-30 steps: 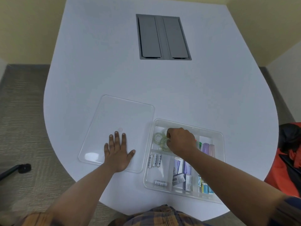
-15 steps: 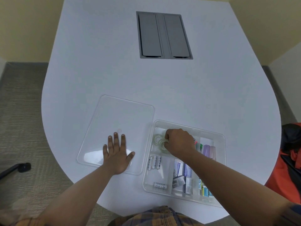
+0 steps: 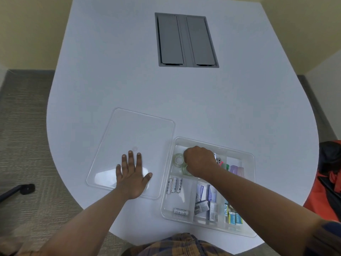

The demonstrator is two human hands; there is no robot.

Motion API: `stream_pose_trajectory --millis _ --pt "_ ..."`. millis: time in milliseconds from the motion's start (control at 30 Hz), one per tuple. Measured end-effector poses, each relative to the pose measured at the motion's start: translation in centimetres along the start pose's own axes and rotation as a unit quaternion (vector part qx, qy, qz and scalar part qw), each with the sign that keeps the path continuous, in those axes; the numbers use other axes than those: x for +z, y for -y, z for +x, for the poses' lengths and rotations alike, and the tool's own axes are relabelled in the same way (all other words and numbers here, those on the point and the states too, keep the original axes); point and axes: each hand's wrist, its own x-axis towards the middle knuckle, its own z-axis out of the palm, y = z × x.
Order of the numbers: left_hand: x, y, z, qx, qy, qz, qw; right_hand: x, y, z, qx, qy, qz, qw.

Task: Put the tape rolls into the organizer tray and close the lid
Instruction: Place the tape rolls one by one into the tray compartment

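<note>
The clear organizer tray (image 3: 249,183) sits at the near right of the white table. Two clear tape rolls lie in its far-left compartment: one (image 3: 178,159) in full view, the other (image 3: 185,170) half under my right hand (image 3: 200,161). That hand is curled knuckles-up over the compartment, its fingertips down by the rolls; what lies under the fingers is hidden. The clear lid (image 3: 140,130) lies flat on the table just left of the tray. My left hand (image 3: 132,174) rests palm-down on the lid's near part, fingers spread.
Other tray compartments hold batteries (image 3: 174,184), small boxes (image 3: 204,200) and coloured packets (image 3: 233,217). A grey cable hatch (image 3: 186,40) is set into the far table. An orange-and-black bag (image 3: 328,180) sits off the right edge, a chair foot (image 3: 22,189) on the carpet at left.
My right hand has stayed curled over the tape compartment, shifting only slightly. The left hand has kept still on the lid. The camera has tilted a little.
</note>
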Motion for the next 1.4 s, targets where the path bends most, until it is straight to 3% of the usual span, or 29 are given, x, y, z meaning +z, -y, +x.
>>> stream_pose_trajectory --millis 233,533,767,1233,1400 --pt "-0.1 -0.1 -0.1 -0.002 0.000 0.001 1.000 0.0 -0.1 0.6 0.059 -0.047 0.095 0.993" --pt "0.0 0.2 0.1 0.002 0.015 -0.009 1.000 1.5 1.8 0.6 0.048 -0.073 0.069 0.994" --pt "0.1 0.3 0.2 0.004 0.014 -0.012 1.000 0.3 -0.4 0.1 0.100 -0.118 0.175 0.972" --pt "-0.1 0.2 0.2 0.000 0.024 -0.014 1.000 1.4 0.3 0.0 0.087 -0.116 -0.007 0.989" --pt "0.3 0.6 0.5 0.000 0.023 -0.019 1.000 1.8 0.2 -0.4 0.086 -0.101 0.024 0.991"
